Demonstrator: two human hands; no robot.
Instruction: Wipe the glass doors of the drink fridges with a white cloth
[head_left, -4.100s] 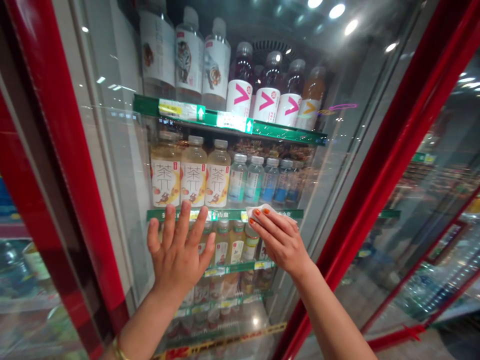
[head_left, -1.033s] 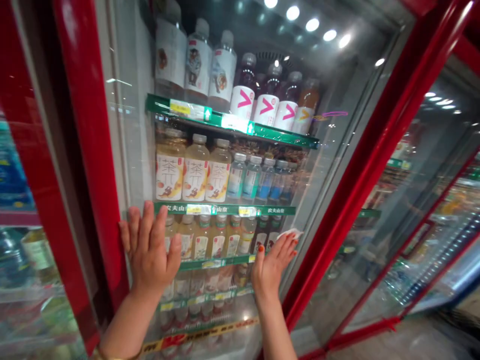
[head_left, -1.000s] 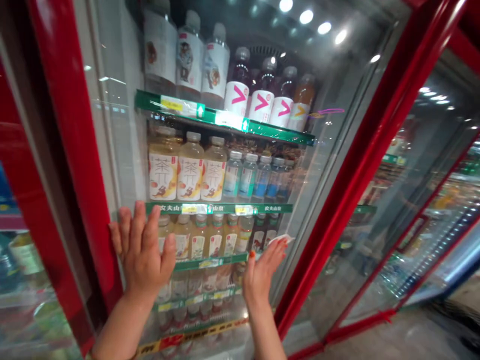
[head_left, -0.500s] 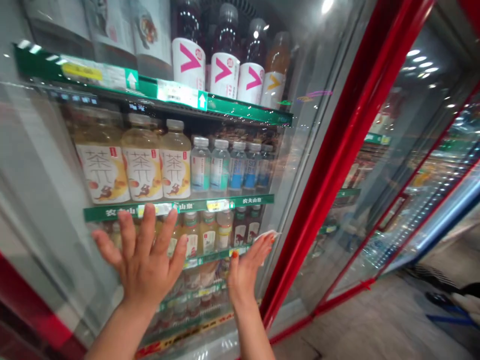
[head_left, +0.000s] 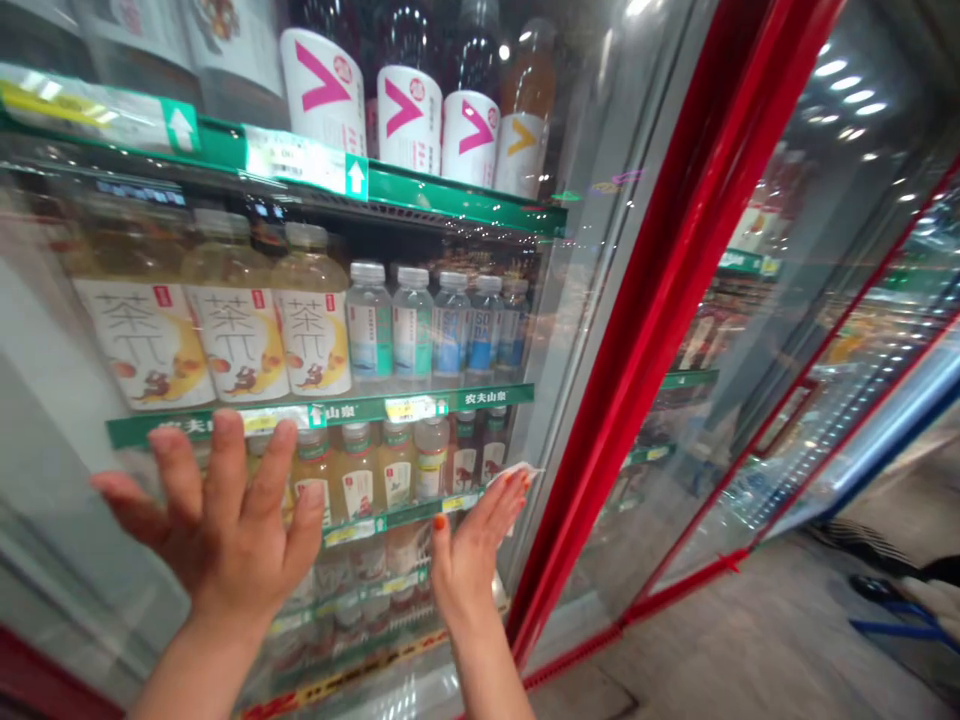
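Fingers spread wide, my left hand (head_left: 229, 545) is raised at the glass door (head_left: 45, 330) of a drinks fridge, holding nothing. I cannot tell if its palm touches the pane. Farther right, my right hand (head_left: 471, 565) has its fingers laid along a thin white tissue (head_left: 528, 470) at the glass, near the door's right side. Most of the tissue is hidden behind the fingers; an edge sticks out past the fingertips. Beyond the pane, large tea bottles (head_left: 240, 345) and small soda bottles (head_left: 450, 325) stand upright on a green-edged shelf (head_left: 495, 398).
A red door frame (head_left: 645, 270) slants along the right of the pane. More glass-fronted fridges (head_left: 742, 370) continue beyond it. Grey floor (head_left: 697, 640) lies at lower right, with a blue-framed object (head_left: 896, 628) at the edge. Bottles with a V label (head_left: 409, 120) fill the upper shelf.
The view has come closer to the fridge, and the bottles look larger. Both hands appear farther left in the picture, the left one more so. The right hand still has the tissue.
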